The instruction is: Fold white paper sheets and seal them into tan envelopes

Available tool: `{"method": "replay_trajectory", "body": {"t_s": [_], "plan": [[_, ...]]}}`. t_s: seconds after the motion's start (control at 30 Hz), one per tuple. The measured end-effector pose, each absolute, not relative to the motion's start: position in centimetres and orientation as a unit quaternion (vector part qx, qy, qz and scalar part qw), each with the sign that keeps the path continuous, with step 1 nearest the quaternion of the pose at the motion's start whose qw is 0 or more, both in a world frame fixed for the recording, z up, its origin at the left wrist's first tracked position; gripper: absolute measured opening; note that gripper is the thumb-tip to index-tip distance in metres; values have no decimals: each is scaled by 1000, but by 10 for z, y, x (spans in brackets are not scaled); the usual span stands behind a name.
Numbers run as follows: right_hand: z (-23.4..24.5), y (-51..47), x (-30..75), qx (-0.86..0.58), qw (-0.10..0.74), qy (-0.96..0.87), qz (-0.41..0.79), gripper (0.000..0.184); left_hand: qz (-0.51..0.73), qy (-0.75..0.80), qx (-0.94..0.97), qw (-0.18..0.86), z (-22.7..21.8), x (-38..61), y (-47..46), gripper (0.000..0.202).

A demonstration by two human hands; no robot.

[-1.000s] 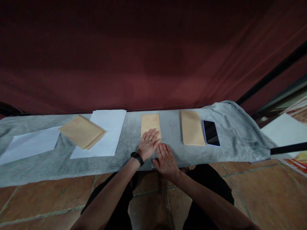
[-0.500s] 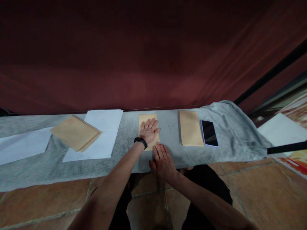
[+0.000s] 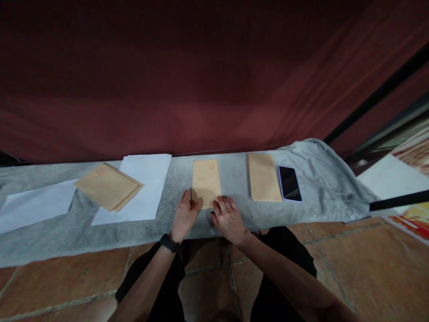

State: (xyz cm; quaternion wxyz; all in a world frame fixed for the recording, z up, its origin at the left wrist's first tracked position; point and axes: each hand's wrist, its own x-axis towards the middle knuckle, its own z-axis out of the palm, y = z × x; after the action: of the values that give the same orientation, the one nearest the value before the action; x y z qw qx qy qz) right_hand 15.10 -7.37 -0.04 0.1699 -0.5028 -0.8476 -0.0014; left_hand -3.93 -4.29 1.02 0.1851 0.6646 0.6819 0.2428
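A brown paper envelope with faint red print at its top right lies upright in front of me on the grey cloth. My left hand is at its lower left edge, with the fingers outside the edge and the thumb toward the paper, closed on it. At the lower right corner is my right hand, its bent fingers touching the envelope and its thumb held apart below. The undersides of both hands are hidden.
To the right lie a stack of brown envelopes and a phone. On the left, more brown envelopes partly cover white paper sheets. Another white sheet lies farther left. Grey cloth covers the narrow surface before a dark red curtain.
My left hand has lifted off the envelope's face and moved down to its lower left edge. My right hand's fingers, flat before, are now bent at the lower right corner.
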Motion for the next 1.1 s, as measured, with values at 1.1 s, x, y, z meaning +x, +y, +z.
{"method": "replay_trajectory", "body": {"t_s": [1.1], "plan": [[9,-43,166,-454,206,-542,676,41,408,565,302,650,32,-17,-39,44]]}}
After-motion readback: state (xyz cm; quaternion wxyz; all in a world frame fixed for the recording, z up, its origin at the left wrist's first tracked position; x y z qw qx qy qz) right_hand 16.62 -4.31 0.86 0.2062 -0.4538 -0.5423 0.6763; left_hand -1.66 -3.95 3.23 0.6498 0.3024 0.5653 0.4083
